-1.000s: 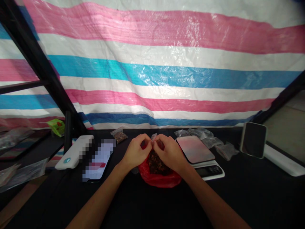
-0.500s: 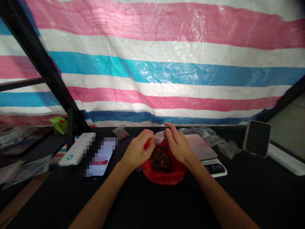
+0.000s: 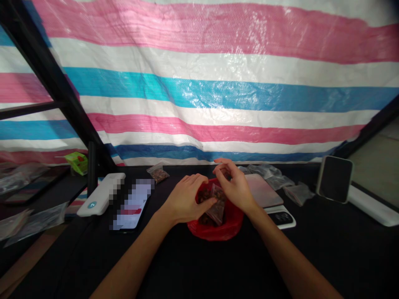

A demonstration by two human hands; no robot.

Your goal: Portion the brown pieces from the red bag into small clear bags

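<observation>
Both hands work over the red bag (image 3: 215, 226) at table centre: the left hand (image 3: 187, 201) pinches a small clear pouch (image 3: 217, 205) inside it, while the right hand (image 3: 235, 187), at two o'clock, hovers with fingers loosely curled, holding nothing visible. The pouch looks light, limp and slippery; best gripped at its top edge.

Phone (image 3: 132, 205) screen pixelated, unreadable. Left hand (image 3: 186, 203) and right hand (image 3: 234, 187) hide most of red bag (image 3: 218, 228); contents too small to identify. Scale (image 3: 268, 199) partly behind right hand. Forearms cut off at bottom edge.
</observation>
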